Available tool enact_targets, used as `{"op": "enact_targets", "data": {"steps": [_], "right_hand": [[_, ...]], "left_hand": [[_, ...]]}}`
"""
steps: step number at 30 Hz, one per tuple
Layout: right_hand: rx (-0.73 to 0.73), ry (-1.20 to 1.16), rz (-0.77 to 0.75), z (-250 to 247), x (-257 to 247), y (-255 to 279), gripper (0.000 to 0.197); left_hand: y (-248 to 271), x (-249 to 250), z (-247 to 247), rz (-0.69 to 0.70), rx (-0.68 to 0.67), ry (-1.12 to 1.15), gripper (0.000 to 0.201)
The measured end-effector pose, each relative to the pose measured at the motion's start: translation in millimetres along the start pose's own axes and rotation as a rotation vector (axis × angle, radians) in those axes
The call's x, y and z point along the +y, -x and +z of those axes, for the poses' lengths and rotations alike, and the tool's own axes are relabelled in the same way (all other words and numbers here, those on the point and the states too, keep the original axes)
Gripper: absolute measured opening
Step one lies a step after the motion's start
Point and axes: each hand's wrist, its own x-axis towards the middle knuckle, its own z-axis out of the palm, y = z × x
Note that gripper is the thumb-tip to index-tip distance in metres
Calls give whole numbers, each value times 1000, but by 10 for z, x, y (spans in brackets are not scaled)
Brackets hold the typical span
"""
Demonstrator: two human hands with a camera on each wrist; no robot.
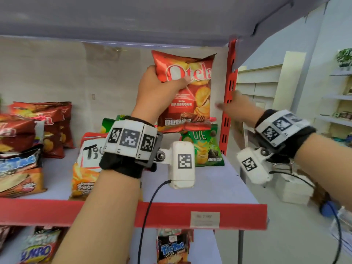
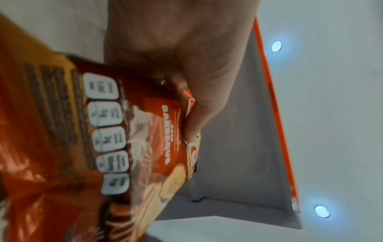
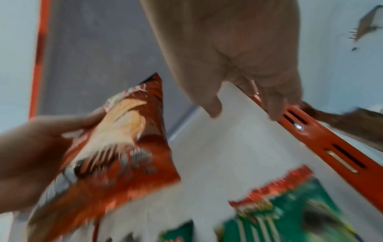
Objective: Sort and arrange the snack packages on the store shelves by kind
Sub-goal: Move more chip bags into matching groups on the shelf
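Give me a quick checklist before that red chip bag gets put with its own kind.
1. Left hand grips the red bag: ok, thumb across its front.
2. Bag lifted off the shelf: ok, above the green bag.
3. Right hand free: ok, holds nothing, near the red post.
4. Matching red bags to join: ok, at the shelf's left.
5. Room beside them: cannot tell, the view cuts off.
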Motion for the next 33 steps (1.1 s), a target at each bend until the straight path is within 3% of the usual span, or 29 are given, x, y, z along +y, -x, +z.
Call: {"op": "enact_targets", "data": {"steps": [2, 4, 6, 9, 13, 16, 19, 23, 27, 33], "right_hand": [[124, -358, -90, -228, -318, 154, 41], [32, -734, -73, -375, -675, 338, 43], [-106, -926, -102, -396, -1001, 566, 54], [-263, -1037, -203, -154, -1464, 924, 52], [-347, -1084, -242, 362, -2109, 1329, 36], [-386, -1171, -247, 761, -2573, 1564, 56], [-418, -1262, -280, 1096, -2995, 1711, 47], [-300, -1280, -251, 1394, -3371, 1638, 42], [-114, -1376, -206, 1511, -3460, 1376, 23], [132, -1264, -195, 1808, -3379, 975, 35]], "left_hand": [[98, 93, -115, 2, -15, 31, 33], [182, 182, -278, -2, -20, 85, 36], [254, 273, -526, -2, -21, 134, 41], [313, 385, -1035, 16, -1, 169, 44], [383, 470, -1824, 15, -8, 192, 43], [418, 474, -2399, 8, -52, 105, 38], [400, 453, -2871, 28, -77, 52, 34], [242, 357, -3381, 21, -121, -18, 43], [26, 69, -3756, -64, -106, -170, 49], [-147, -634, -4010, -312, -102, -282, 71]]}}
